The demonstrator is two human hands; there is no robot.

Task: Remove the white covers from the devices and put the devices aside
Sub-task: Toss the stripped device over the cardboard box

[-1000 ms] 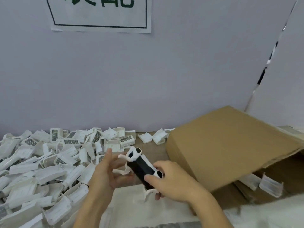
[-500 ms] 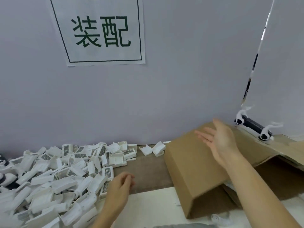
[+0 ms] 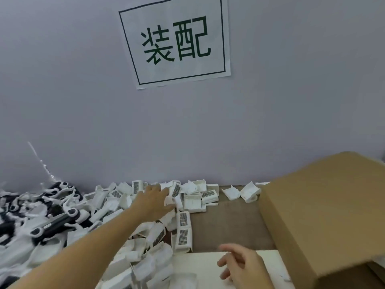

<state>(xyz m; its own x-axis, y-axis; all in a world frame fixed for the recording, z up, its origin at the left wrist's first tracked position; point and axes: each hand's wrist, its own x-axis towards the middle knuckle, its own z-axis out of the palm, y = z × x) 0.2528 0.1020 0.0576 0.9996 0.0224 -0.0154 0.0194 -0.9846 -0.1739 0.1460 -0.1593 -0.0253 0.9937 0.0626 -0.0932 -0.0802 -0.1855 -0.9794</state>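
Far left of the table: heap of black bar-shaped devices with white plastic end fittings (image 3: 52, 224), lying jumbled against the grey wall.

Left to centre: broad pile of loose white plastic covers, several showing dark barcode-like grids (image 3: 116, 207), spread from the wall toward the near edge. One long cover with two grid patches (image 3: 183, 230) lies at the pile's right margin.

Left hand (image 3: 155, 202): arm stretched forward over the pile, fingers extended and slightly spread, resting on the covers near the back. Whether the fingertips pinch one cannot be told; the hand reads as loosely open.

Wall above: white paper sign with a dark frame and two large dark characters (image 3: 176, 41).

Centre, near edge: flat white sheet (image 3: 200, 265) on the brown table surface (image 3: 229, 222).

Right hand (image 3: 242, 265): hovering over the white sheet, fingers loosely curled, holding nothing.

Right: large brown cardboard box (image 3: 325, 209), standing on the table, two stray white covers (image 3: 239, 191) just left of it.
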